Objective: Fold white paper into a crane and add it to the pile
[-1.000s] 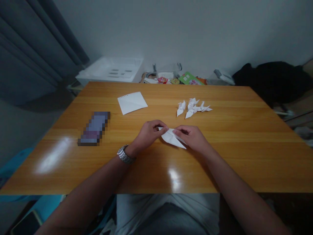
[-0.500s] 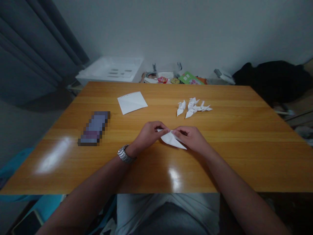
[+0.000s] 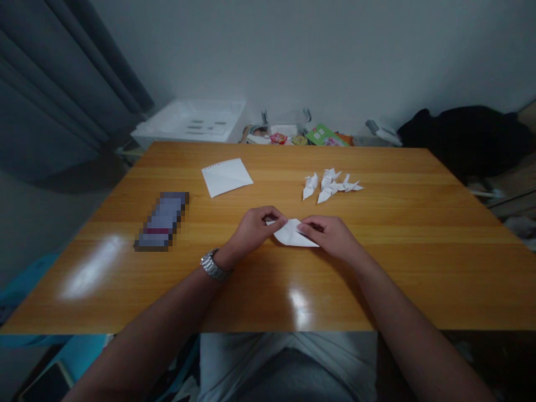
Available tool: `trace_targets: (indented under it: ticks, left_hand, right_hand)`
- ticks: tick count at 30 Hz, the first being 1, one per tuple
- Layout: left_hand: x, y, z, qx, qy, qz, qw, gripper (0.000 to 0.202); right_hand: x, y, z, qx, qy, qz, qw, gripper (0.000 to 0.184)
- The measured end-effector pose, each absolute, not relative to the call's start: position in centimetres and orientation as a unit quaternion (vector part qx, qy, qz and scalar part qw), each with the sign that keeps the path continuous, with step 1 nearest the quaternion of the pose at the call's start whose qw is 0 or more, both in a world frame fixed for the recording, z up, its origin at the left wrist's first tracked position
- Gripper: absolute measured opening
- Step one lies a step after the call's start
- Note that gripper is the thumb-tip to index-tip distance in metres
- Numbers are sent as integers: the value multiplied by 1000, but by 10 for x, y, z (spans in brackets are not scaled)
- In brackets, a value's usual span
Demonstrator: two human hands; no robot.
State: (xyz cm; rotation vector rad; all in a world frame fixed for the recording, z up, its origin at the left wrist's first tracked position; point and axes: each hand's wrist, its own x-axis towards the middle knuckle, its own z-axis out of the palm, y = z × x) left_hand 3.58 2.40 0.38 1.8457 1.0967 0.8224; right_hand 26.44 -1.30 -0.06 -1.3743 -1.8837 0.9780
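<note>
A small folded white paper point(image 3: 291, 235) lies on the wooden table point(image 3: 377, 268) between my two hands. My left hand point(image 3: 253, 229), with a metal watch at the wrist, pinches the paper's left end with closed fingers. My right hand point(image 3: 330, 237) pinches its right end, fingers curled over the fold. Several finished white paper cranes point(image 3: 330, 185) sit in a cluster a little beyond my right hand. A flat white sheet torn from a pad point(image 3: 226, 176) lies farther back to the left.
A blurred-out rectangular object point(image 3: 161, 221) lies on the table's left side. Behind the table stand a white plastic box point(image 3: 190, 121), a clutter of small colourful items point(image 3: 299, 135) and a dark bundle point(image 3: 464, 137). A dark curtain point(image 3: 54, 84) hangs at the left.
The paper's lower point has been pressed flatter between my hands, so it looks shorter and wider. Both hands stayed in nearly the same place.
</note>
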Motion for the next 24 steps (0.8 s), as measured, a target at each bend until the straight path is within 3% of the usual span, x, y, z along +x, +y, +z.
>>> trace_targets:
  ticks: [6, 13, 24]
  left_hand:
    - [32, 21, 1, 774, 387, 279, 416, 20]
    - [33, 19, 2, 746, 353, 247, 507, 28]
    - [32, 23, -1, 718, 388, 280, 505, 24]
  right_hand:
    - [264, -14, 2, -503, -746, 344, 269, 38]
    - [264, -16, 5, -480, -763, 362, 237, 34]
    - [278, -13, 10, -491, -757, 354, 245, 31]
